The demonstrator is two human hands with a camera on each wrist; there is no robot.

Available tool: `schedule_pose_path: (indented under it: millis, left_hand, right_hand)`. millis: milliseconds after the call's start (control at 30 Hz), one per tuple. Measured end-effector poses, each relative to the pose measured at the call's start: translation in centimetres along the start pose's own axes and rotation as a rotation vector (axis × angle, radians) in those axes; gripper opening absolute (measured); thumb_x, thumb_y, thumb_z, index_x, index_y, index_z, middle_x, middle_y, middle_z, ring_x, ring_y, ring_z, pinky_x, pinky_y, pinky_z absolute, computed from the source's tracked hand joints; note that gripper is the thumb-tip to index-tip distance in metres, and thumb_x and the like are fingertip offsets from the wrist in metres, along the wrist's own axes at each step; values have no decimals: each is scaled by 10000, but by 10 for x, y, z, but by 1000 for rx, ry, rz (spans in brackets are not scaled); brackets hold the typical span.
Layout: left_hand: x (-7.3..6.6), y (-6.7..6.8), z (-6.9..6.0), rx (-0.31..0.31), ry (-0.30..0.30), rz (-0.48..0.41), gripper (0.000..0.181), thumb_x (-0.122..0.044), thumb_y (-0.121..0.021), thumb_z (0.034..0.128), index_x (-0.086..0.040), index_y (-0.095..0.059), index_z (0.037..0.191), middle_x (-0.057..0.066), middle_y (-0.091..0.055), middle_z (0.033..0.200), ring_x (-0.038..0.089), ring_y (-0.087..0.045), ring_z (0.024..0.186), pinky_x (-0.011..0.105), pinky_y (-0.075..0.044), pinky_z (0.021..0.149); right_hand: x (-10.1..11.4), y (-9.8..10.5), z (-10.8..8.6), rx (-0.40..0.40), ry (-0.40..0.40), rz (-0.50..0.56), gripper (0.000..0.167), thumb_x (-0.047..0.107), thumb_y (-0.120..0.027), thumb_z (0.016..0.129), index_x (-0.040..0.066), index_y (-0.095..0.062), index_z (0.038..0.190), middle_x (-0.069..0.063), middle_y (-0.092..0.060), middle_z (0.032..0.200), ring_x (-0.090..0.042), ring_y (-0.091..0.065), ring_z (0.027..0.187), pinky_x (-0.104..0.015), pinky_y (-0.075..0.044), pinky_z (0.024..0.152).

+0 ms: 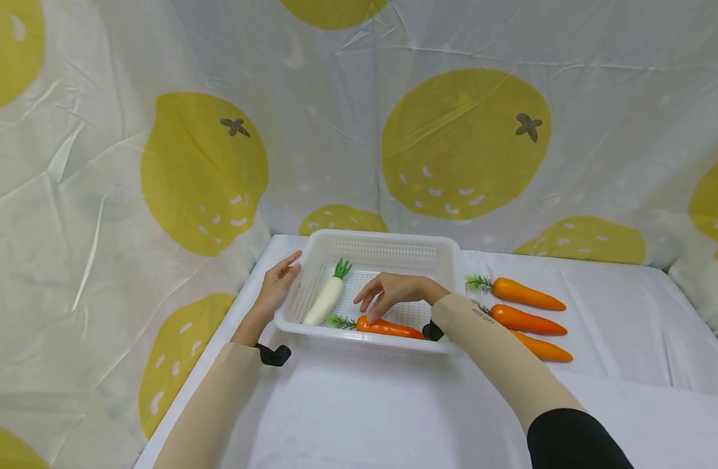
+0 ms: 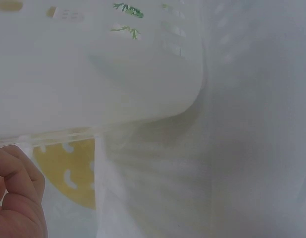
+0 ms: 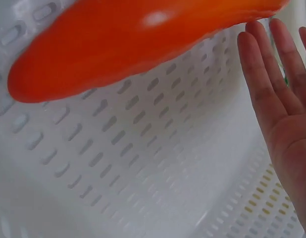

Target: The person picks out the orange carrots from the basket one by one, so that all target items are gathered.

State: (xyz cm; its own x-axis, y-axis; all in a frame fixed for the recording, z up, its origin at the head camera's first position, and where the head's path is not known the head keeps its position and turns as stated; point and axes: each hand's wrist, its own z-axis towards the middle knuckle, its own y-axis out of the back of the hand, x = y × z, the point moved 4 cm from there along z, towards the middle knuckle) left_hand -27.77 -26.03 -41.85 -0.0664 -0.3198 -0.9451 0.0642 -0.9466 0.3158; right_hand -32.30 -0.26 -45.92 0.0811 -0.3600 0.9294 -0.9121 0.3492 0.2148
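A white perforated plastic basket [image 1: 382, 238] stands on the cloth-covered table. My left hand [image 1: 275, 286] is at its left rim, thumb and fingers bent about the edge; the fingertips are partly hidden in the left wrist view. Inside the basket, a white radish [image 1: 325, 301] with green leaves lies slanted at the left. An orange carrot [image 1: 391, 327] with a feathery green top lies along the near side. Just over this carrot is my right hand [image 1: 388, 293], its fingers loosely extended. In the right wrist view, the straight fingertips [image 3: 249, 44] come close to the carrot without curling round it.
Right of the basket, an upper carrot [image 1: 526, 293], a middle carrot [image 1: 529, 320] and a lower carrot [image 1: 543, 347] lie side by side on the white cloth [image 1: 359, 404]. A lemon-print curtain [image 1: 324, 130] hangs behind and at the sides.
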Motion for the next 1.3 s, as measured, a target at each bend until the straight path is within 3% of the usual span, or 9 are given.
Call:
schedule_pose_path:
  millis: [133, 433, 733, 1100, 1300]
  left_hand:
    - [1, 0, 0, 2, 9, -4, 451, -133, -517, 1053, 12, -448, 1475, 135, -556, 986, 113, -472, 820, 196, -391, 698]
    - [-1, 0, 1, -2, -5, 0, 448, -131, -520, 1052, 11, -453, 1472, 174, -556, 1029, 133, -461, 825, 200, -376, 687]
    - [2, 0, 2, -5, 14, -17, 449, -135, -522, 1051, 3, -456, 1473, 126, -561, 1008, 114, -469, 813, 196, -390, 683]
    - [4, 0, 1, -2, 13, -26, 451, -130, -526, 1049, 11, -453, 1471, 94, -564, 954, 104, -483, 808, 193, -406, 685]
    - [2, 0, 1, -4, 9, -20, 449, -128, -523, 1050, 8, -454, 1472, 137, -574, 994, 106, -490, 812, 194, -409, 693]
  right_hand:
    - [-5, -1, 2, -3, -28, -8, 517, -10, -769, 843, -70, -588, 1324, -160, -691, 1120, -207, -675, 972, -346, -529, 892]
    - [-8, -1, 1, 11, -102, -110, 426, 33, -825, 795, 13, -688, 1198, -103, -677, 995, -163, -596, 854, -257, -513, 732]
    - [-11, -4, 3, 26, -95, -172, 451, -48, -849, 735, -11, -694, 1157, -66, -660, 953, -196, -611, 848, -272, -521, 800]
    - [-11, -4, 2, -7, -116, -177, 445, -38, -852, 729, 21, -714, 1148, -31, -692, 981, -192, -591, 870, -258, -513, 764]
    - [-8, -1, 1, -42, -102, -171, 453, -22, -857, 728, 40, -732, 1159, -32, -697, 1022, -201, -577, 902, -263, -501, 744]
